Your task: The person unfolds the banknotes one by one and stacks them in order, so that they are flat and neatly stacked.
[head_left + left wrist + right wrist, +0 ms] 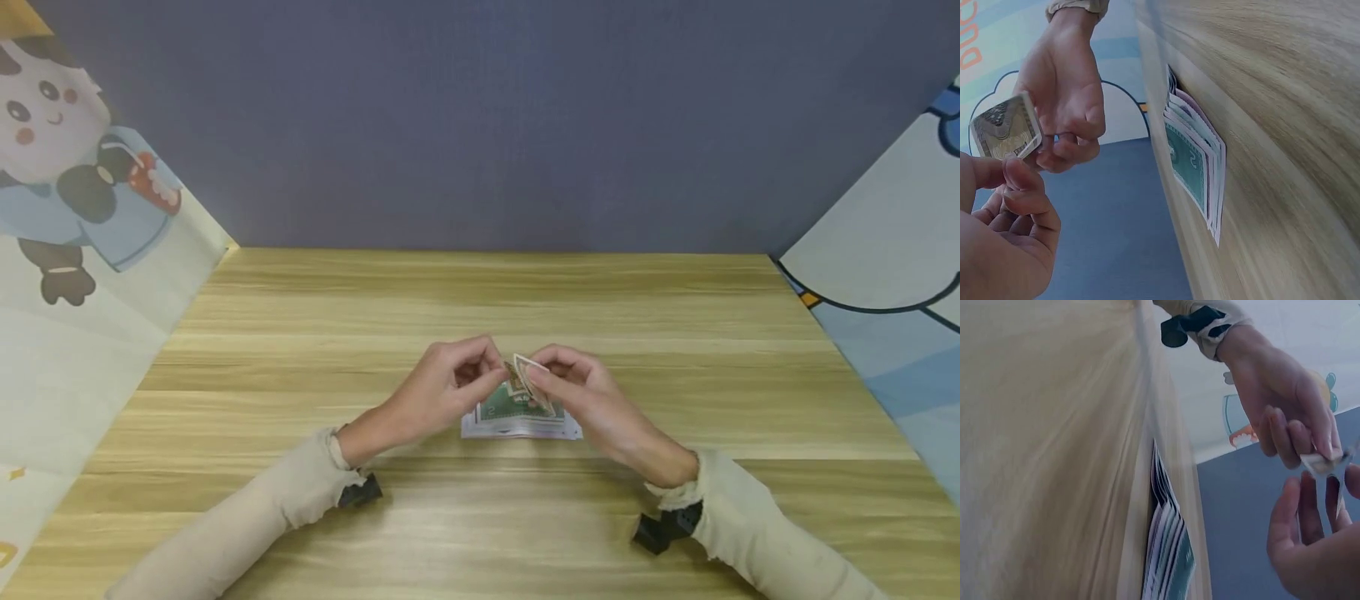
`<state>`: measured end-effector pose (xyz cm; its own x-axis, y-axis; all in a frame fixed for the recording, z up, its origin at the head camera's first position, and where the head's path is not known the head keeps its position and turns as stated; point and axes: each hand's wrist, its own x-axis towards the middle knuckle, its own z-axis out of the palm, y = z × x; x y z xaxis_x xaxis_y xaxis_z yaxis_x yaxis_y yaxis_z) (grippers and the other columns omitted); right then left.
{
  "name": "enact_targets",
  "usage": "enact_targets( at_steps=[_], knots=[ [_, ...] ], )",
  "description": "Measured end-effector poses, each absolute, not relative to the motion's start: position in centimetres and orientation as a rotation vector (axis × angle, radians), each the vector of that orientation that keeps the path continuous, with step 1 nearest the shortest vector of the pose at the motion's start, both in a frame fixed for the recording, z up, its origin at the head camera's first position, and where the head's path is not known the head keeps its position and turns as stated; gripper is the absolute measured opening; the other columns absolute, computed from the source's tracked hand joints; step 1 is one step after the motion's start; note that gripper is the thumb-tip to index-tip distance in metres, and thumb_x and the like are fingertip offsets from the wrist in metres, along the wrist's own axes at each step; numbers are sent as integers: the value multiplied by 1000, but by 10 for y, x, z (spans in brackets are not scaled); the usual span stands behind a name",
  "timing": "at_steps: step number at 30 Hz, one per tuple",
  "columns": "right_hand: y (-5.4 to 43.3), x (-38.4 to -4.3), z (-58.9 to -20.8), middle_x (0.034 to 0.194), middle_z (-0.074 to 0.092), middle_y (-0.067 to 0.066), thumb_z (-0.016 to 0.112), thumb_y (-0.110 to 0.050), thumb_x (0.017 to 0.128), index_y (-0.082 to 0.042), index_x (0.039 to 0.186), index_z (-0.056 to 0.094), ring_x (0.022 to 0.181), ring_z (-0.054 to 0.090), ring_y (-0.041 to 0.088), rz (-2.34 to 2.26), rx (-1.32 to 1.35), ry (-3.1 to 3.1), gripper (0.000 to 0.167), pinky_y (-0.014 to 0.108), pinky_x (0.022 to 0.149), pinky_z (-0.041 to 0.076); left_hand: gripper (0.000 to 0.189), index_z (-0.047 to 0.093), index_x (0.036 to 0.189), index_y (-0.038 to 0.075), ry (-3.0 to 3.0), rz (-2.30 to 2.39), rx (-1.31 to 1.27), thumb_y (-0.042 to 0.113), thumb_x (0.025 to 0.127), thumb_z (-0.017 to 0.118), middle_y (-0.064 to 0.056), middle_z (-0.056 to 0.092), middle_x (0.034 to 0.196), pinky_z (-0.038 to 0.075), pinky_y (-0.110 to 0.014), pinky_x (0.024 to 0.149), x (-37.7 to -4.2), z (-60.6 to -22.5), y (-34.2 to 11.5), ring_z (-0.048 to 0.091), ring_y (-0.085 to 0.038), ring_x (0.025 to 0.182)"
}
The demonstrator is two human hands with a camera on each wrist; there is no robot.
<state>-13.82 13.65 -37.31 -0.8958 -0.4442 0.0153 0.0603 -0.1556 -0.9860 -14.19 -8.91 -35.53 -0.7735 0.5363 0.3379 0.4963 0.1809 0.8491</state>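
Close above the tabletop, both hands pinch a small brown-and-cream banknote [533,385], which looks bent in the head view. My left hand [442,387] has it at one edge between thumb and forefinger. The right hand [596,400] grips the opposite side, its thumb flat on the paper. In the left wrist view the face of the banknote [1005,130] shows a dark printed pattern. Below the hands lies a stack of paper notes [517,429], with a green one on top. The stack [1194,162] has fanned, slightly lifted edges in the left wrist view.
The pale wooden table [517,517] runs back to a dark blue-grey panel [510,125]. Printed cartoon sheets stand at the left [82,350] and right [877,225]. Black wrist devices [663,529] sit under both cream sleeves [765,517].
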Motion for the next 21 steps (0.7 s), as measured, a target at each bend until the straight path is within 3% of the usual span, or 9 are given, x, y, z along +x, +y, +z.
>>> enact_targets(
  at_steps=[4,9,17,21],
  knots=[
    [143,-142,-373,93,66,0,64,-8,96,-13,96,69,84,59,12,-2134,-447,1897,7,26,79,51,6,65,90,4,2393,1671,1005,5,96,63,3,62,72,50,-25,50,-143,-356,-94,55,-13,57],
    [151,-144,-373,90,68,-2,63,-4,96,-14,91,70,82,60,11,-2179,-489,1925,13,25,77,53,9,64,89,8,2396,1661,930,7,97,61,-3,61,70,47,-25,48,-143,-357,-101,53,-13,55],
    [166,-144,-375,81,65,2,65,-3,94,1,88,66,73,60,12,-2063,-573,2161,7,26,68,54,11,62,87,10,2403,1663,840,7,97,61,-6,57,67,43,-23,47,-142,-358,-110,50,-13,55],
    [170,-144,-376,76,61,5,66,-2,94,3,87,65,68,56,15,-1972,-644,2307,9,27,63,52,11,62,87,11,2398,1665,789,8,98,61,-12,57,68,43,-22,48,-143,-359,-113,50,-15,56]
  ],
)
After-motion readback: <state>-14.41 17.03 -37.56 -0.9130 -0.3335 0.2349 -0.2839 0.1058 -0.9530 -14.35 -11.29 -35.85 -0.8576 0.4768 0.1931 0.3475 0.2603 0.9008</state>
